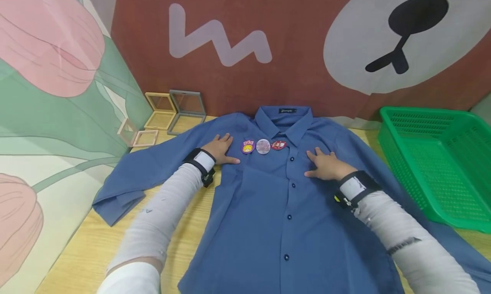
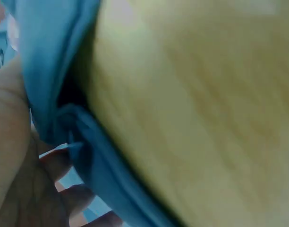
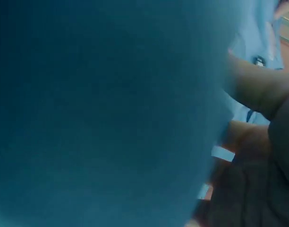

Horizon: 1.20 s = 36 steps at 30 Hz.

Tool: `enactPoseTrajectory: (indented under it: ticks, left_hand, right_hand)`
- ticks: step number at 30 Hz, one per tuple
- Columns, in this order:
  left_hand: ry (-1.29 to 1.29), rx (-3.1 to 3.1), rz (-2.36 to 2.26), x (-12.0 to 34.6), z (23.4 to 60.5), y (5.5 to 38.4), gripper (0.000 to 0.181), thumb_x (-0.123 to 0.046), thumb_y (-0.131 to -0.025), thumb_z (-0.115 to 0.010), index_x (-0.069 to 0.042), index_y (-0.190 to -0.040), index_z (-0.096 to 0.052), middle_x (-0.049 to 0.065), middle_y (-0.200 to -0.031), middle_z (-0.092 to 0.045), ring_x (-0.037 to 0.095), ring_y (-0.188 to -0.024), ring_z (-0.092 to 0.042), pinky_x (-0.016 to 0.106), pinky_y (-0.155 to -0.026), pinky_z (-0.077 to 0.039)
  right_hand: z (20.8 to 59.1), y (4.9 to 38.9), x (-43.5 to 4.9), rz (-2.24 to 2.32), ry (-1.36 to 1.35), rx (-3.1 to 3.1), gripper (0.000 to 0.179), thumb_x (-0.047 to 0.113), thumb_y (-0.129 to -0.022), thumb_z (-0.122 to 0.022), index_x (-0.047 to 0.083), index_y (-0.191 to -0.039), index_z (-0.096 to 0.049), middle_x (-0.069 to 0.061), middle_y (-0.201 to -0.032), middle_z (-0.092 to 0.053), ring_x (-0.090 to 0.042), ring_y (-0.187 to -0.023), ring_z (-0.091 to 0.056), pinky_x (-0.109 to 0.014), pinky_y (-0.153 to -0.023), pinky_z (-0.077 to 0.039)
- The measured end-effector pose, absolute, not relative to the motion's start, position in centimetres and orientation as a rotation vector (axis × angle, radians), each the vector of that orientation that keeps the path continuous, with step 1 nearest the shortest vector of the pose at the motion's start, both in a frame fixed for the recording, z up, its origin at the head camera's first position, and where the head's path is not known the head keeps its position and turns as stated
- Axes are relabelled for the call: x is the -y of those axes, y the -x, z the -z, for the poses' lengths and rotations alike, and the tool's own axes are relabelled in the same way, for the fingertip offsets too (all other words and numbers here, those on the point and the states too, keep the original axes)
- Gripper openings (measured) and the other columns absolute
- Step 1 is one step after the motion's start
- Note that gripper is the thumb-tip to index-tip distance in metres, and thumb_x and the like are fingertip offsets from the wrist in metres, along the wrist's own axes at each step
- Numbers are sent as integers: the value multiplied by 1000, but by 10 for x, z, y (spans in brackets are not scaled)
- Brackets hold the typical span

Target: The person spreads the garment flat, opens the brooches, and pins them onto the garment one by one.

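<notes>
A blue button-up shirt (image 1: 253,204) lies front up and spread out, its collar at the far end. Three round badges sit in a row across its upper chest: a purple and yellow one (image 1: 247,147), a pale pink one (image 1: 263,146) and a red one (image 1: 278,145). My left hand (image 1: 219,150) rests on the cloth near the armpit, left of the badges, fingers spread. On the other side of the buttons, my right hand (image 1: 326,165) touches the chest, fingers apart. Blue cloth fills most of the right wrist view.
Against the right side of the shirt stands a green plastic basket (image 1: 406,166). Small hinged frames, one yellow (image 1: 161,120), one grey (image 1: 186,93) and one pink (image 1: 145,138), stand at the back left. Under everything is a wood-grain table (image 1: 76,260); printed cloth (image 1: 291,42) hangs behind.
</notes>
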<state>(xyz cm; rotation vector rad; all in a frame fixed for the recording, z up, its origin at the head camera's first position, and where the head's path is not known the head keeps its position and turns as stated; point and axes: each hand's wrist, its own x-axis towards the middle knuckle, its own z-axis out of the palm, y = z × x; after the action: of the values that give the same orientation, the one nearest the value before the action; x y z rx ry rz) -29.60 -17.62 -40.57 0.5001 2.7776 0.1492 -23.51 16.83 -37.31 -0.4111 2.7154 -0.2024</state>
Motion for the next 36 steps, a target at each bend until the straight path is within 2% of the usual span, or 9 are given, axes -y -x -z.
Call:
enactPoseTrajectory:
  ticks: [2, 6, 13, 17, 20, 22, 27, 32, 36]
  left_hand:
    - [-477, -2773, -166, 184, 410, 296, 102, -63, -88, -63, -4, -158, -17, 17, -167, -11, 49, -151, -9, 55, -122, -20]
    - [-467, -2767, -171, 195, 416, 294, 104, -64, -88, -63, -9, -160, -12, 13, -168, -6, 46, -152, -4, 56, -122, -21]
    - [-435, -2755, -160, 195, 407, 292, 103, -65, -88, -62, -13, -161, -10, 7, -169, -4, 40, -154, -1, 57, -121, -23]
    - [-438, -2762, -162, 195, 412, 296, 104, -66, -86, -62, -14, -161, -11, 6, -169, -5, 39, -155, -2, 58, -120, -25]
    - [-442, -2758, -175, 195, 414, 299, 105, -66, -85, -64, -13, -160, -13, 7, -169, -6, 39, -154, -3, 59, -118, -26]
    - [-442, -2753, -172, 195, 413, 299, 105, -66, -85, -64, -13, -161, -12, 7, -169, -6, 39, -155, -3, 59, -119, -26]
    - [-448, -2752, -184, 198, 415, 299, 105, -66, -85, -64, -14, -161, -12, 7, -169, -6, 39, -155, -3, 62, -117, -27]
    - [-470, -2753, -223, 201, 418, 300, 105, -66, -85, -65, -14, -161, -13, 7, -169, -7, 39, -155, -3, 63, -117, -26]
    - [-453, -2740, -234, 203, 415, 298, 103, -64, -86, -65, -14, -160, -14, 8, -169, -7, 40, -154, -2, 62, -119, -23]
  right_hand:
    - [376, 233, -169, 207, 392, -2677, 81, 33, -98, -62, -12, -152, -22, -45, -153, -10, -68, -138, -12, -75, -113, -12]
    - [377, 237, -169, 201, 331, -2607, 88, 35, -97, -62, -8, -155, -11, -42, -157, 0, -75, -133, -1, -78, -110, -10]
    - [369, 253, -166, 228, 242, -2526, 99, 34, -94, -68, -2, -157, -1, -37, -159, 10, -74, -134, 10, -79, -110, -5]
    - [374, 249, -163, 240, 277, -2644, 101, 29, -89, -74, 13, -161, -5, -35, -161, 2, -71, -138, 7, -83, -105, -9]
    - [379, 240, -159, 226, 378, -2753, 96, 21, -88, -76, 30, -160, -14, -30, -163, -8, -67, -141, 1, -87, -99, -13]
    - [381, 235, -156, 196, 457, -2787, 88, 16, -89, -74, 35, -158, -23, -27, -163, -14, -66, -142, -3, -87, -98, -16]
    - [382, 231, -152, 162, 501, -2748, 71, 14, -93, -69, 32, -154, -37, -27, -162, -21, -67, -141, -7, -86, -97, -20]
    - [379, 234, -150, 209, 467, -2679, 71, 10, -93, -68, 28, -154, -37, -29, -162, -17, -70, -139, -7, -87, -98, -18]
    - [378, 236, -150, 261, 482, -2675, 69, 16, -95, -66, 26, -155, -34, -29, -162, -15, -69, -140, -8, -85, -100, -17]
